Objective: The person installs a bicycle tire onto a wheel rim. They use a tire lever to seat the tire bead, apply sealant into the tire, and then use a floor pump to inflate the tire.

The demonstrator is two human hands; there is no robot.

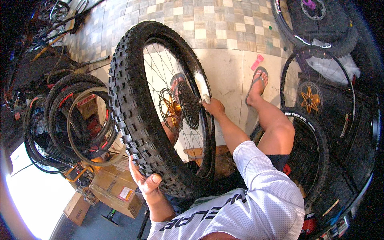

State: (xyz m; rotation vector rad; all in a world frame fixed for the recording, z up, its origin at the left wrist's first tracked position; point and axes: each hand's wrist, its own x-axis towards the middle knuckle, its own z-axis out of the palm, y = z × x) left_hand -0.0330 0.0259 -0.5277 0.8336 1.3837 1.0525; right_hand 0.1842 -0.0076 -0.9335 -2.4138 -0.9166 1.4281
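Note:
A large bicycle wheel (136,116) with a chunky black knobby tyre stands tilted in front of me. Its gold hub (177,107) carries a disc rotor and a black cassette (188,105). My left hand (147,182) lies against the near tread, fingers stretched out and thumb apart. At the right side of the wheel, my right hand (215,107) is closed around a small brush-like tool with a pale tip (206,98); most of it is hidden. The tip meets the tyre's sidewall just below a wet-looking white smear (201,81).
Several loose tyres (80,120) hang in a bunch at left, above a cardboard box (116,190). A bare spoked wheel (316,86) and another tyre (320,148) stand at right. A pink object (257,62) lies on the tiled floor (224,28) near my sandalled foot.

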